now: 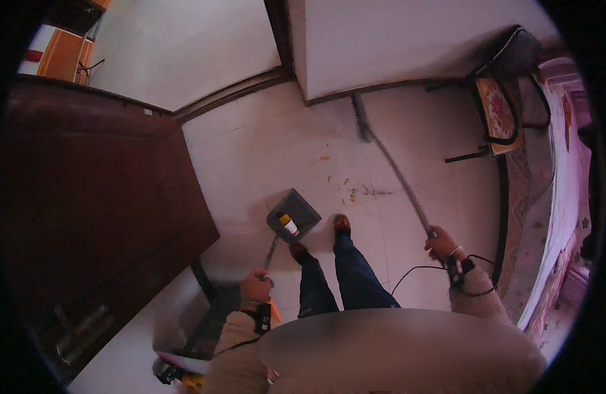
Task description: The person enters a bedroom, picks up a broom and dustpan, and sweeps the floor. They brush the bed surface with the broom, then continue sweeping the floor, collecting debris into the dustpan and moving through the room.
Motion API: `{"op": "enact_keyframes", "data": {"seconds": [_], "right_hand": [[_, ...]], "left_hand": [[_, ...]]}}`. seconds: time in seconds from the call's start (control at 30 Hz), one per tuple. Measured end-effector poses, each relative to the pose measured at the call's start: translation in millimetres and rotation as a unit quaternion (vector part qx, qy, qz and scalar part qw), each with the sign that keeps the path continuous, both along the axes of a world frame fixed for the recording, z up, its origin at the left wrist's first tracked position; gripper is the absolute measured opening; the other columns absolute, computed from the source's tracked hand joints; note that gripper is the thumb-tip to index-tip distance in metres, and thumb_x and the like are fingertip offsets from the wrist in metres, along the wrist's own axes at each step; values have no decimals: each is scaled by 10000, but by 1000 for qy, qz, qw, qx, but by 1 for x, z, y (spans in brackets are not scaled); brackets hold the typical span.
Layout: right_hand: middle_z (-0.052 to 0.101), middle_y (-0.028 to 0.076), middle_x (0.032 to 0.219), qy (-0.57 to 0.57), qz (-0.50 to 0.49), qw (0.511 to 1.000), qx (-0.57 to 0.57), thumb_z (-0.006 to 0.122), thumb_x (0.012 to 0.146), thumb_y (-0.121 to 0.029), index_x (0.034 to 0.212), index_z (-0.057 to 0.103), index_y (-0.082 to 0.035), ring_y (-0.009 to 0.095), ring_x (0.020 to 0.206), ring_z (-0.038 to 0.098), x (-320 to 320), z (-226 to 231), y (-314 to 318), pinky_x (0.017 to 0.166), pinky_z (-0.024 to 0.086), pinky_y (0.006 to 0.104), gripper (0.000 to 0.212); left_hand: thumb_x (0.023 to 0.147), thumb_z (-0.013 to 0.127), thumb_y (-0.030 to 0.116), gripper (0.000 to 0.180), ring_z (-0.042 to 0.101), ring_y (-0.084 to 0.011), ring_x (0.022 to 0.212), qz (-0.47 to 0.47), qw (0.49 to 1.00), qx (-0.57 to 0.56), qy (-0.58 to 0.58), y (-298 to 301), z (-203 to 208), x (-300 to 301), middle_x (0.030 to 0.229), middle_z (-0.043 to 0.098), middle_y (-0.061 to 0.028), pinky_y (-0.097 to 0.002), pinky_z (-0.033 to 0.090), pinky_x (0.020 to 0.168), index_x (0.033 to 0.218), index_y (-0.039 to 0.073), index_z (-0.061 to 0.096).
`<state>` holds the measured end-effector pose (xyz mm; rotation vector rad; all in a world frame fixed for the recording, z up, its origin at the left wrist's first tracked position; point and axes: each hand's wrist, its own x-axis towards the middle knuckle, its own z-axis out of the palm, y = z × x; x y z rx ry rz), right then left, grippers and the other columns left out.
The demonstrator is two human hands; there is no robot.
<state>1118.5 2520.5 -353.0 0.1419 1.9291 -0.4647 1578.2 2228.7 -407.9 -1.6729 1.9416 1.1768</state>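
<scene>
My left hand (pixel 255 287) is closed round the handle of a grey dustpan (pixel 307 214), whose pan rests on the floor just ahead of my left foot. In the pan lies a small white and yellow container (pixel 288 224). My right hand (pixel 443 244) grips the long grey handle of a broom (pixel 403 178). Its dark head (pixel 360 117) is on the tiles near the far wall corner. Between broom and dustpan, small orange-yellow scraps (pixel 324 157) and a patch of dark dirt (pixel 368 192) are scattered on the floor.
A dark brown door (pixel 99 197) stands open at the left, beside a doorway with a pale floor beyond. To the right are a folding chair (pixel 496 115) with a patterned seat and a bed with pink and white covers (pixel 552 217). My shoes (pixel 342 223) are near the dustpan.
</scene>
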Motion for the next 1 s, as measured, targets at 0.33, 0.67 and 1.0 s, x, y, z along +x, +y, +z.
{"op": "enact_keyframes", "data": {"seconds": [0.33, 0.67, 1.0], "right_hand": [[602, 239, 815, 278, 357, 891, 39, 563, 736, -181, 930, 528, 18, 380, 742, 597, -122, -136, -136, 635, 484, 417, 280], [606, 255, 876, 143, 471, 869, 55, 437, 788, -79, 1333, 140, 68, 383, 838, 599, 54, -102, -162, 724, 474, 449, 638], [622, 196, 879, 47, 592, 794, 128, 437, 825, -102, 1380, 131, -51, 323, 818, 615, 64, -24, -46, 703, 485, 419, 636]], "left_hand": [[695, 630, 141, 173, 622, -277, 814, 27, 999, -18, -40, -4, 42, -38, 865, 645, -109, -358, 485, 712, 865, 108, 629], [727, 626, 180, 180, 616, -290, 805, -15, 996, -3, -84, -2, 53, -45, 880, 640, -110, -353, 480, 711, 899, 127, 619], [719, 614, 178, 186, 614, -298, 801, -5, 994, -18, -104, -7, 40, -43, 861, 646, -99, -358, 486, 711, 900, 140, 633]]}}
